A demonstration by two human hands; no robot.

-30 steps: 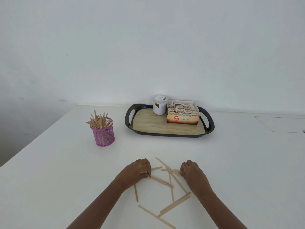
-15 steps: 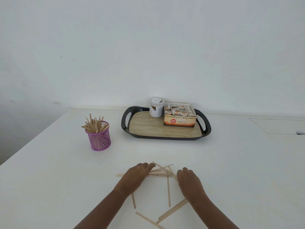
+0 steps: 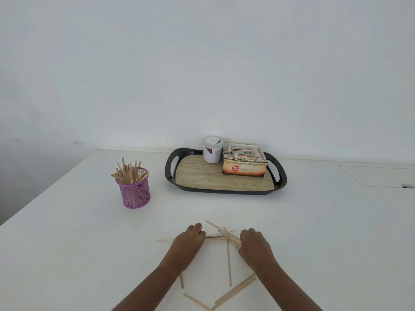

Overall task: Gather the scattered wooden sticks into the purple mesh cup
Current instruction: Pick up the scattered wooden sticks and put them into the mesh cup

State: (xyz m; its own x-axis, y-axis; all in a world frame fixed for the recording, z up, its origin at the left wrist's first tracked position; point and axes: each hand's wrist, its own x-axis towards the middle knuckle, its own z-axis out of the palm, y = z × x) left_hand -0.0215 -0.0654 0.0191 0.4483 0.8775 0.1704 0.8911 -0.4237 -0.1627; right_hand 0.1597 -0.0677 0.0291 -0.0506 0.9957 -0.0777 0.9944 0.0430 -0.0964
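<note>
A purple mesh cup [image 3: 134, 192] stands upright at the left of the white table, full of wooden sticks. Several loose wooden sticks [image 3: 228, 262] lie scattered near the front edge. My left hand [image 3: 188, 244] rests knuckles-up on the left end of a small bunch of sticks [image 3: 221, 234], fingers curled on them. My right hand [image 3: 254, 246] is curled over the bunch's right end. More sticks [image 3: 235, 290] lie flat between and below my forearms.
A black-rimmed tray [image 3: 226, 191] with a wood-look floor sits behind the sticks, carrying a white jar [image 3: 212, 149] and an open box of tea sachets [image 3: 244, 161]. A white wall rises behind. The table's left edge drops off beyond the cup.
The view has tilted up slightly. Both hands drew several sticks into a tighter bunch between them and now curl more closely on its ends.
</note>
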